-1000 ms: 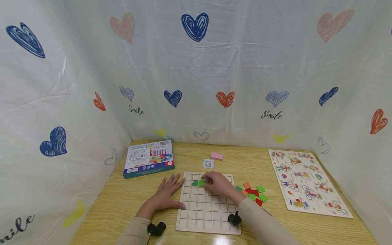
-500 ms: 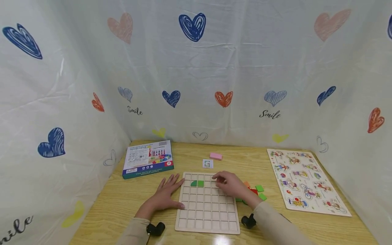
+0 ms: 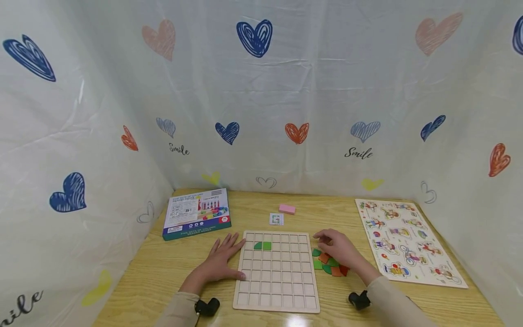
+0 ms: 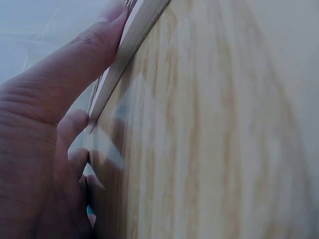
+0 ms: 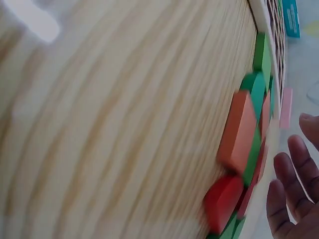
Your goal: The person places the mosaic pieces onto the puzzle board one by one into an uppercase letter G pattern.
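Observation:
My left hand (image 3: 220, 263) lies spread at the left edge of the wooden grid board (image 3: 276, 288), its thumb touching that edge in the left wrist view. In the board's second row sit a dark green quarter-round tile (image 3: 258, 245) and a light green square tile (image 3: 267, 245), side by side. Right of the board, my right hand (image 3: 338, 246) hovers by a heap of loose tiles, fingers loosely bent and nothing between them. The heap holds green tiles (image 3: 318, 264), orange tiles (image 5: 238, 132) and red tiles (image 5: 223, 203); the hand hides part of it in the head view.
Behind the board lie a small pattern card (image 3: 276, 219) and a pink block (image 3: 287, 209). A flat boxed set (image 3: 198, 214) is at the back left. To the right rests a large picture puzzle board (image 3: 408, 245). A heart-print curtain (image 3: 261, 91) closes off the back and sides.
My right hand has moved right, from beside the green square tile across the board to the loose tiles, uncovering the board's upper rows. My left hand stays in place.

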